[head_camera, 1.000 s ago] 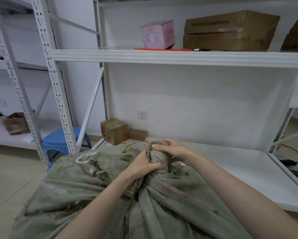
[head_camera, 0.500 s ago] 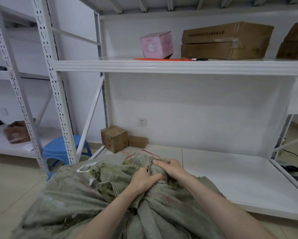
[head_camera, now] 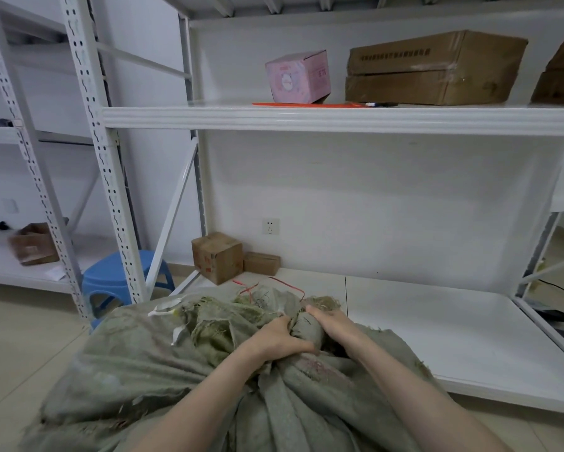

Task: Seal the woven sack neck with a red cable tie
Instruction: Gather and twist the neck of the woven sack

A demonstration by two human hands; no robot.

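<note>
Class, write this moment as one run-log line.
stage: neck bunched | left grip: holds neck | right grip: holds neck | red tie: loose behind neck, not yet on

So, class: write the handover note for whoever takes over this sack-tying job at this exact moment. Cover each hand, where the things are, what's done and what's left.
Left hand: grips the bunched sack neck from the left.
Right hand: grips the same neck from the right.
Woven sack: lies in front of the low shelf, neck towards it.
Red cable tie: thin red strands lie loose just beyond the neck, in neither hand.
Done: neck gathered.
Left: pick up a tie, loop it round the neck, pull it tight.
</note>
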